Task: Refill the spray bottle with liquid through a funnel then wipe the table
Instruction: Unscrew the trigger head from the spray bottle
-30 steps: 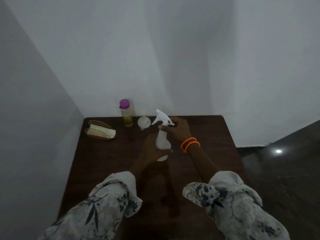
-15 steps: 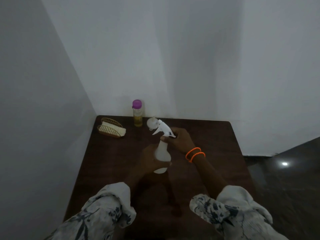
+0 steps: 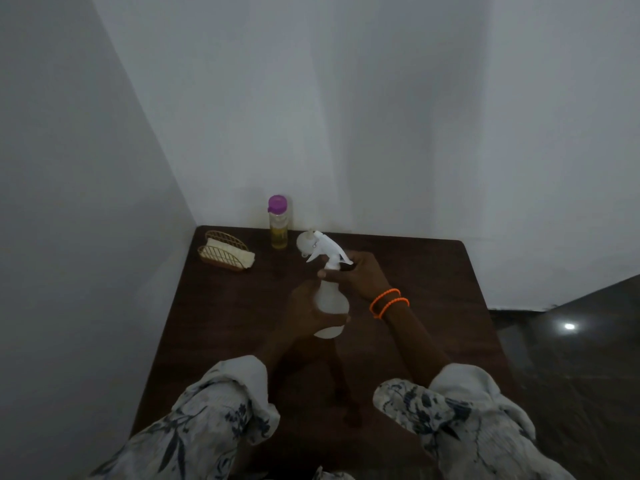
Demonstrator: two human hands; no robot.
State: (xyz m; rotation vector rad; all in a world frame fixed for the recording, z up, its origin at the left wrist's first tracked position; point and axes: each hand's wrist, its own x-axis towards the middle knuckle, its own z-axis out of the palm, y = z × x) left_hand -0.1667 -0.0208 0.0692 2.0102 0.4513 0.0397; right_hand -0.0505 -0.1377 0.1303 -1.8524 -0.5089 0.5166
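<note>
We hold the white spray bottle [image 3: 330,303] upright above the dark wooden desk [image 3: 221,317], about mid-desk. Our left hand [image 3: 306,311] has its fingers curled round the bottle's body from the left side. Our right hand [image 3: 360,275] has its fingers closed round the neck, just under the white trigger head [image 3: 327,249], which points away from us and to the left. Just beyond the right fingers, partly hidden by the trigger head, sits the white funnel [image 3: 304,242]. Beside it, further left, a purple-capped bottle [image 3: 278,221] of yellowish liquid stands against the wall. Well left of the left fingers, a wire basket [image 3: 221,256] holds a folded pale cloth [image 3: 232,249]. Orange bangles [image 3: 388,301] ring our right wrist.
</note>
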